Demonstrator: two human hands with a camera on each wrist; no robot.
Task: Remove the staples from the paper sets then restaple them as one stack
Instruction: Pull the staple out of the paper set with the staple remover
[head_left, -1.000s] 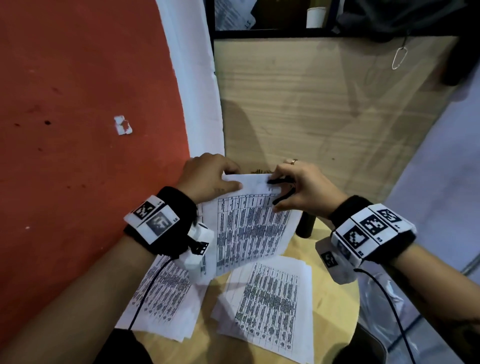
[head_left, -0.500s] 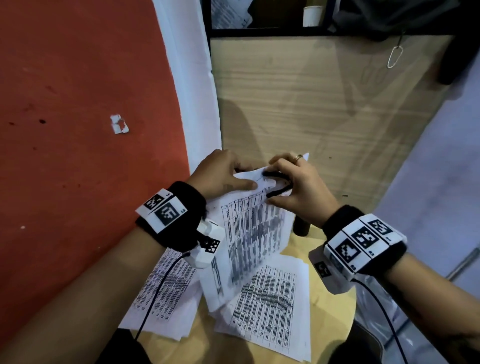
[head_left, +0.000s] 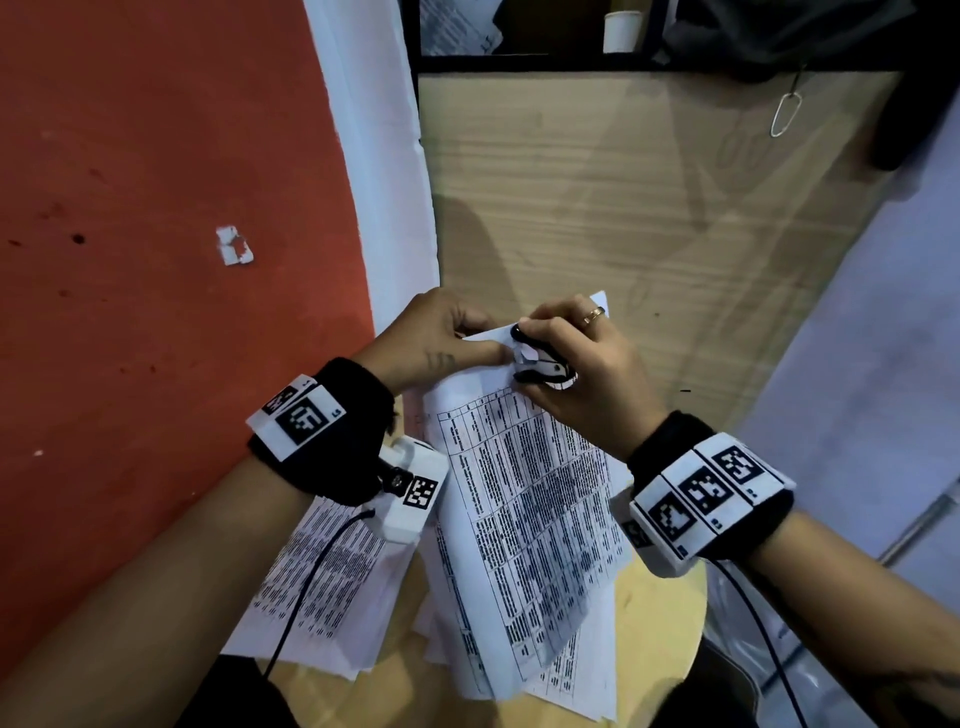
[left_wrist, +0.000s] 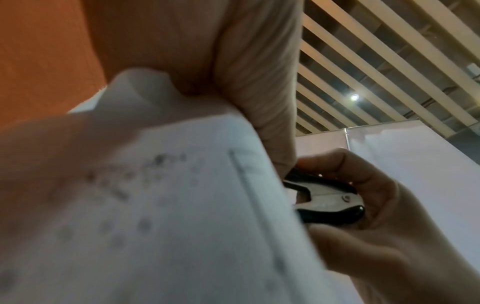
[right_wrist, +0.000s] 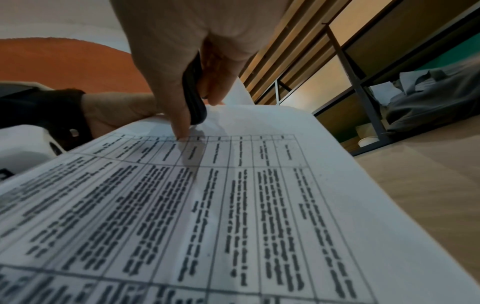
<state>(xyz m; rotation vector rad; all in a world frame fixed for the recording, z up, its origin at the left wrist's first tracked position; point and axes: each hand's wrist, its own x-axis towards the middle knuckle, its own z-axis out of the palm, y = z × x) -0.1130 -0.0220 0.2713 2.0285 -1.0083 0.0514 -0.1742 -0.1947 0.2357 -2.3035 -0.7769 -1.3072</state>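
A printed paper set (head_left: 524, 519) is lifted off the round table, tilted, its top edge up near the wooden panel. My left hand (head_left: 447, 338) pinches that top edge from the left; the underside of the paper set (left_wrist: 155, 205) fills the left wrist view. My right hand (head_left: 566, 364) grips a black staple remover (head_left: 545, 364) whose jaws bite the top edge of the sheets. The staple remover (left_wrist: 324, 197) shows its metal claws beside the left thumb. In the right wrist view the staple remover (right_wrist: 193, 90) sits between the thumb and fingers above the paper set (right_wrist: 233, 205). The staple itself is hidden.
Two more printed paper sets lie on the small round wooden table (head_left: 654, 623): one at the left (head_left: 322, 587), one under the lifted set (head_left: 571, 680). A red wall (head_left: 156, 260) stands at the left, a wooden panel (head_left: 623, 208) ahead, shelves with a white cup (head_left: 621, 31) above.
Both hands have raised the paper set's top edge and turned it more upright. The staple remover has turned with the hand and its jaws now grip the folded top edge.
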